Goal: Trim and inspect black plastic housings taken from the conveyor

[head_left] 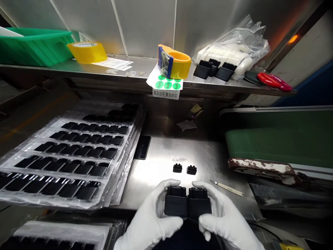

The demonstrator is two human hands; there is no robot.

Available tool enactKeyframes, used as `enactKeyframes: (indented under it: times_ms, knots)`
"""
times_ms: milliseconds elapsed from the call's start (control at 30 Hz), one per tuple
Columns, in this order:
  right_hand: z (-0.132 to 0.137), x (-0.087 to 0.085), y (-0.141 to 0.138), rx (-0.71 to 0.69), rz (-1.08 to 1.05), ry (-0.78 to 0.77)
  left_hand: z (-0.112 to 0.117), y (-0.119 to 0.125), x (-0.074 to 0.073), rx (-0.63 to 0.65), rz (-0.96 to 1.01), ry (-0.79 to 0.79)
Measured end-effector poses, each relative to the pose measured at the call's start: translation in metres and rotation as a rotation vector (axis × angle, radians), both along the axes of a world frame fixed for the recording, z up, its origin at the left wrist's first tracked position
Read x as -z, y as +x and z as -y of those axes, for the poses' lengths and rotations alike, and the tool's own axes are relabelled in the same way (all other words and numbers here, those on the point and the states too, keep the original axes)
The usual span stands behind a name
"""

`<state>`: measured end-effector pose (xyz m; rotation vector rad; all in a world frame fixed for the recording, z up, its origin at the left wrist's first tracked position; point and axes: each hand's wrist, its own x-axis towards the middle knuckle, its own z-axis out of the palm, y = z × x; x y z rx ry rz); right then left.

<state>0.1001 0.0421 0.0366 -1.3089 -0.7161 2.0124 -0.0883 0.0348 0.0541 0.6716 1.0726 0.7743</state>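
So the gloved left hand and right hand are each pinching one, the left black piece and right black piece, side by side at the metal bench's near edge, ridged ends pointing away from the wearer, the pair's long axis running left-right.

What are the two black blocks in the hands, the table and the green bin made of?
Black blocks: probably plastic, mostly matte, with crisp molded-looking edges.
Table: looks like metal, maybe steel, since its gray surface has blurry bright reflections.
Green bin: likely smooth plastic, colored evenly, with a thin molded-looking rim.
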Motion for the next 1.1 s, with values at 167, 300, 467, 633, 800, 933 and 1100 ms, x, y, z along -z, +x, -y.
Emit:
enactKeyframes:
  times_ms: [167,300,467,633,800,933,1100]
  knots:
    - [0.000,0.010,0.002,-0.002,-0.027,0.013,0.003,-0.004,0.012,-0.003,-0.019,0.029]
    - [0.001,0.016,0.004,-0.058,-0.006,0.070,0.002,-0.006,0.018,0.032,-0.119,0.025]
    - [0.008,0.011,0.005,0.046,0.091,0.217,-0.002,-0.004,0.027,0.026,-0.173,0.518]
    - [0.014,0.001,0.007,0.067,0.254,0.541,-0.003,-0.004,0.030,-0.032,-0.352,1.007]
    - [0.014,0.000,0.011,0.030,0.307,0.873,-0.006,-0.004,0.030,-0.059,-0.426,1.168]
    - [0.012,0.006,0.014,-0.075,0.223,1.004,-0.009,-0.003,0.034,-0.127,-0.432,1.352]
    - [0.011,0.011,0.013,-0.146,0.169,0.987,-0.005,-0.005,0.035,-0.117,-0.475,1.306]
